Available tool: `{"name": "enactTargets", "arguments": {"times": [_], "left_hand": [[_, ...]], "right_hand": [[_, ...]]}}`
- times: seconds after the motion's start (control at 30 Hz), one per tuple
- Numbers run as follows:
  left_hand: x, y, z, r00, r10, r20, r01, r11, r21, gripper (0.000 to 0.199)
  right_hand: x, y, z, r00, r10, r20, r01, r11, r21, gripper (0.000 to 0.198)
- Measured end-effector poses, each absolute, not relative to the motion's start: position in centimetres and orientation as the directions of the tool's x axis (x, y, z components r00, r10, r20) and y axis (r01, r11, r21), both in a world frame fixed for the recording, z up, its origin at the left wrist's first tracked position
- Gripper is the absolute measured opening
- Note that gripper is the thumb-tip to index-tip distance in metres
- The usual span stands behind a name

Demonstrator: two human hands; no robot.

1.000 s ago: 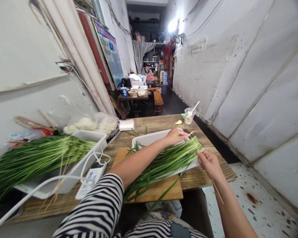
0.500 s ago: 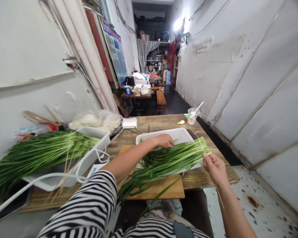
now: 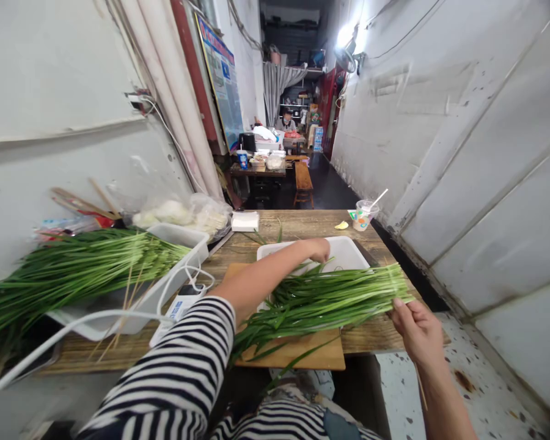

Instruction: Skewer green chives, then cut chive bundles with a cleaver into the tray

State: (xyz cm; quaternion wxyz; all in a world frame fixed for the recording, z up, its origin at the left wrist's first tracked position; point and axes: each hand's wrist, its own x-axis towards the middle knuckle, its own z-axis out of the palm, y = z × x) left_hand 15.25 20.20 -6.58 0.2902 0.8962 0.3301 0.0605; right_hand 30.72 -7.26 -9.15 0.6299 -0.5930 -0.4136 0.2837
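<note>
My right hand (image 3: pixel 417 327) is closed on a thin bamboo skewer (image 3: pixel 420 385), whose lower end sticks out below the palm. At its fingertips are the pale stem ends of a wide row of garlic chives (image 3: pixel 343 296), with the green leaves trailing left across a white tray (image 3: pixel 360 260) and a wooden board (image 3: pixel 302 354). My left hand (image 3: pixel 318 249) reaches over the tray with fingers curled downward beside some loose green blades. Its fingertips are partly hidden, so what they pinch cannot be made out.
A second white tray (image 3: pixel 197 253) at left is heaped with chives (image 3: pixel 96 263), with loose skewers (image 3: pixel 123 311) and a white cable (image 3: pixel 96 315) by it. A scale-like white device (image 3: pixel 183 305), a tissue pack (image 3: pixel 245 221) and a plastic cup (image 3: pixel 363 217) stand on the table. A person (image 3: pixel 286 122) sits far back.
My left hand has shifted slightly right and dips further into the tray. The right hand and the chive ends sit a little further right and lower, partly because the view has moved.
</note>
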Motion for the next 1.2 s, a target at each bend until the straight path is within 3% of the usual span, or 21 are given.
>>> {"name": "enactTargets", "arguments": {"times": [0.17,0.37,0.53,0.6,0.7,0.77,0.87,1.0,1.2], "left_hand": [[19.2,18.3,-8.7,0.702,0.696,-0.152,0.695,-0.621,0.362,0.013],[18.9,17.3,-9.1,0.671,0.738,-0.076,0.714,-0.614,0.337,0.017],[17.6,16.9,-7.1,0.705,0.706,0.076,0.627,-0.669,0.398,0.022],[17.2,16.5,-6.4,0.708,0.697,0.112,0.543,-0.639,0.545,0.026],[17.3,15.3,-5.8,0.703,0.705,0.098,0.308,-0.425,0.851,0.031],[17.7,14.5,-5.5,0.695,0.714,0.089,0.192,-0.303,0.934,0.031],[18.2,13.6,-5.0,0.671,0.734,0.107,0.157,-0.281,0.947,0.028],[18.5,13.0,-4.1,0.645,0.745,0.170,0.203,-0.382,0.902,0.023],[19.3,12.8,-4.0,0.644,0.752,0.143,0.230,-0.369,0.900,0.026]], "right_hand": [[31.3,-6.2,-10.0,0.491,0.862,0.126,0.075,0.102,-0.992,0.045],[31.7,-5.7,-10.4,0.467,0.875,0.128,0.088,0.098,-0.991,0.045],[31.3,-4.6,-9.2,0.451,0.888,0.084,0.027,0.080,-0.996,0.046],[31.2,-4.0,-8.8,0.444,0.893,0.071,0.008,0.076,-0.997,0.046],[31.3,-3.2,-8.4,0.435,0.897,0.080,0.002,0.088,-0.996,0.046],[31.2,-2.9,-8.2,0.419,0.904,0.083,-0.017,0.099,-0.995,0.044],[31.1,-2.8,-7.9,0.399,0.913,0.083,-0.044,0.109,-0.993,0.044],[31.0,-3.0,-7.9,0.393,0.917,0.073,-0.055,0.102,-0.993,0.045],[31.1,-3.1,-7.9,0.401,0.914,0.064,-0.050,0.091,-0.995,0.048]]}}
